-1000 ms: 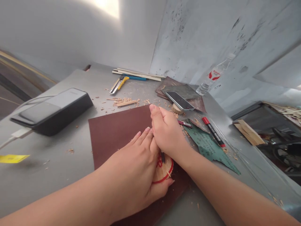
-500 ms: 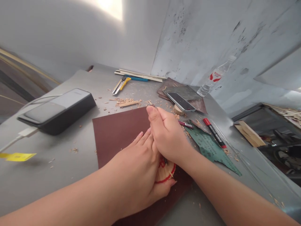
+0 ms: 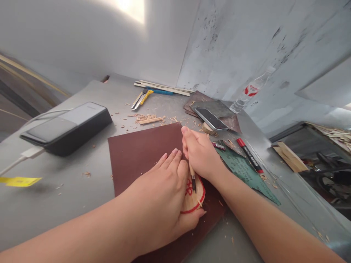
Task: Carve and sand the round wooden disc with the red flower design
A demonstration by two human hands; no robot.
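Observation:
A pale wooden disc (image 3: pixel 189 205) with a red painted rim and red loops drawn on it rests on a dark brown sheet (image 3: pixel 139 153). My left hand (image 3: pixel 164 193) grips the disc from the left, thumb along its near edge, and covers much of it. In a fist, my right hand (image 3: pixel 201 155) holds a carving chisel (image 3: pixel 193 179) with a wooden handle and a dark metal tip. The tip points down at the disc's face, beside the red loops. A thin curl of wood stands near the disc's rim. The upper handle is hidden in my fist.
Behind the sheet lie wood shavings (image 3: pixel 149 119) and a yellow box cutter (image 3: pixel 142 98). A black power bank (image 3: pixel 68 128) with a cable is at left. At right are a phone (image 3: pixel 211 118), green sandpaper (image 3: pixel 246 175), a red-capped marker (image 3: pixel 250 155) and a bottle (image 3: pixel 252 89).
My right hand has shifted slightly right and away from my left fingers, bringing the chisel's shaft and more of the red drawing into sight. My left hand stays put on the disc.

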